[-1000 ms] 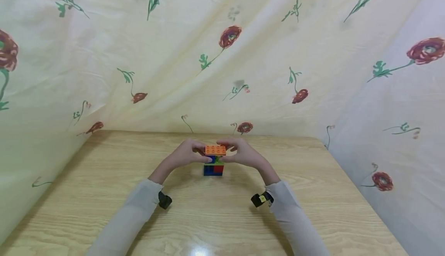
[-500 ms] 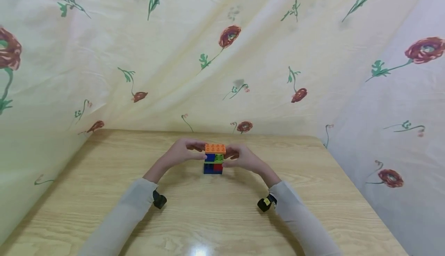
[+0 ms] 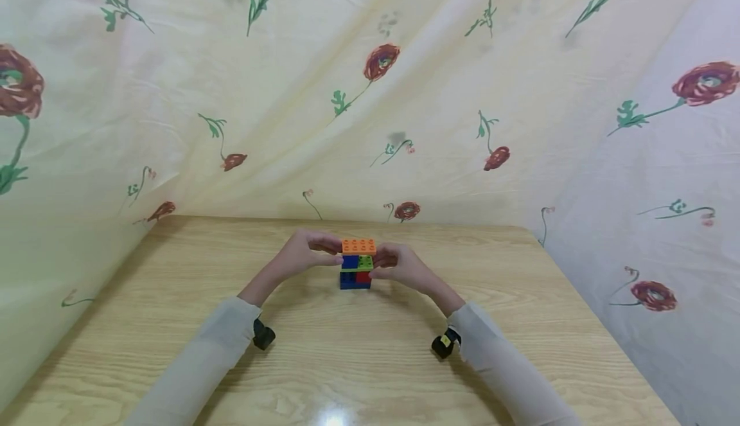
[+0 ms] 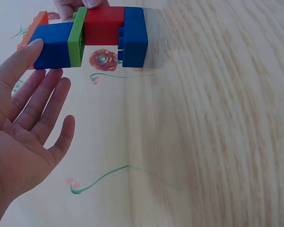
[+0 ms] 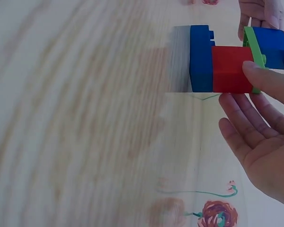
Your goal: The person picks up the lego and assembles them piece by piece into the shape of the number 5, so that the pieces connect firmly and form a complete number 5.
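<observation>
A small tower of toy building bricks stands upright on the table. Its base is a low blue brick (image 5: pixel 201 59), with a red brick (image 5: pixel 229 68) on its right half. A thin green plate (image 4: pixel 76 40) lies over that, topped by an upper blue brick (image 4: pixel 52 45) on the left and an orange plate (image 3: pixel 358 247). My left hand (image 3: pixel 299 256) has its thumb on the upper blue brick, fingers behind, pinching it. From the right side, my right hand (image 3: pixel 408 266) pinches the red brick, thumb in front near the green plate.
The tower stands toward the back of a wooden table (image 3: pixel 347 362). A cloth with printed flowers (image 3: pixel 272 92) hangs behind and along both sides. Dark wrist cameras, such as the left one (image 3: pixel 264 336), sit under both wrists.
The right hand has shifted down, its thumb going from the upper tier to the red brick. The left thumb has drawn back toward the tower's left edge. The tower stays in place.
</observation>
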Motion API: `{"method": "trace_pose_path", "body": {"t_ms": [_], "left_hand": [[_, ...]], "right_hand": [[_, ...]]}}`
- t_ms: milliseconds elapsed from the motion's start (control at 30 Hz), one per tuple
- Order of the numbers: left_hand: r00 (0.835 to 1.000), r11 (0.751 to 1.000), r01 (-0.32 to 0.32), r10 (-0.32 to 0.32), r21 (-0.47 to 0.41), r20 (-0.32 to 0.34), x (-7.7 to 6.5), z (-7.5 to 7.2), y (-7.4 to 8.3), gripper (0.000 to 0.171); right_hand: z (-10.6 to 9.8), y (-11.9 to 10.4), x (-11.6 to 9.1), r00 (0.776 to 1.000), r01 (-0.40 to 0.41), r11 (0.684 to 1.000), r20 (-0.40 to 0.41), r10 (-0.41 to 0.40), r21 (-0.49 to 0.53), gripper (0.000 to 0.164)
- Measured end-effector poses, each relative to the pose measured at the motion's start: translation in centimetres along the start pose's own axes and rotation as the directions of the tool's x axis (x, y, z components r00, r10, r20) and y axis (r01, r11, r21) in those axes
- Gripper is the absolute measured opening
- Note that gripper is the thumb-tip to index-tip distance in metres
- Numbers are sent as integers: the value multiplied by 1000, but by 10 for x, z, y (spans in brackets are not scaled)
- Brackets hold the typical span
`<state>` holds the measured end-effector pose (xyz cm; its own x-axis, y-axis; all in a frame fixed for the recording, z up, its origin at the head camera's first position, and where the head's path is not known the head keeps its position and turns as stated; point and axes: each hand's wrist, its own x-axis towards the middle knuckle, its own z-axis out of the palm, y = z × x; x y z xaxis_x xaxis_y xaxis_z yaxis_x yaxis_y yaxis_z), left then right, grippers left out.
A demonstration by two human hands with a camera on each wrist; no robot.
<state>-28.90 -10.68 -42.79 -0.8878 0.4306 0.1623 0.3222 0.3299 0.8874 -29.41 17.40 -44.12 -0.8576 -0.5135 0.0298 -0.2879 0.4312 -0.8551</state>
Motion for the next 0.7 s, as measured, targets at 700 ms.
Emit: {"method": "trace_pose_path", "body": {"t_ms": [700], "left_hand": [[996,989,83,-84,-126,-6,1,-7,8,42]], "right_hand": [[0,-13,-2,999,-18,997,-31,20,74,36]]}}
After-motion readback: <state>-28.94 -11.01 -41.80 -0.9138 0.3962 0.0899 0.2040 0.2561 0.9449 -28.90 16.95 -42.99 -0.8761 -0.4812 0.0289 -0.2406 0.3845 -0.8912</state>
